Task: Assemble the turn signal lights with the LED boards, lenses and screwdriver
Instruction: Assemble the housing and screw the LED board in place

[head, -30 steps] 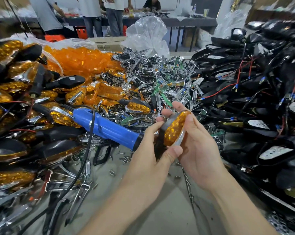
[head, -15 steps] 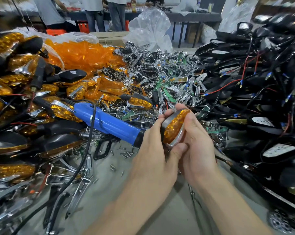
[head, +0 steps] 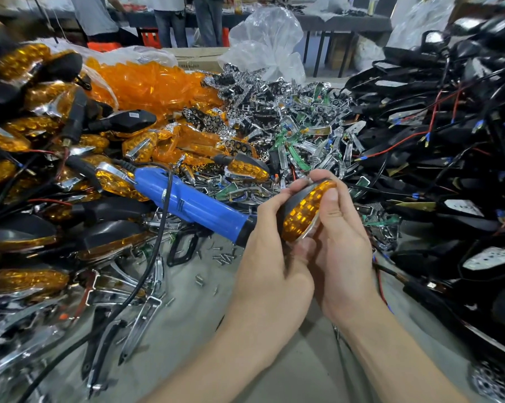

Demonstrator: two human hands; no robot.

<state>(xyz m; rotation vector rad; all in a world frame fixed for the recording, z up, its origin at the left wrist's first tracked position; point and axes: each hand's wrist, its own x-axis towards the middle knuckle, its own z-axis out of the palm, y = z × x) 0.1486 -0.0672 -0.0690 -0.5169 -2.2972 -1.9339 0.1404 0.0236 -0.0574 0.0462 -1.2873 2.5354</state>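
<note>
Near centre, above the counter (head: 187, 330): turn signal light (head: 302, 215), amber lens toward camera, grasped from both sides. Left hand (head: 270, 257) fingers (head: 277, 196) curled on dark housing, right hand (head: 341, 251) thumb on lens; blue screwdriver (head: 193, 205) lies just left.

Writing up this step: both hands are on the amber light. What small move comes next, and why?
Probably free one hand for the blue screwdriver. The left hand and right hand both grip the turn signal light, whose amber lens looks seated, and the screwdriver lies untouched beside the left hand, loose screws nearby.
</note>
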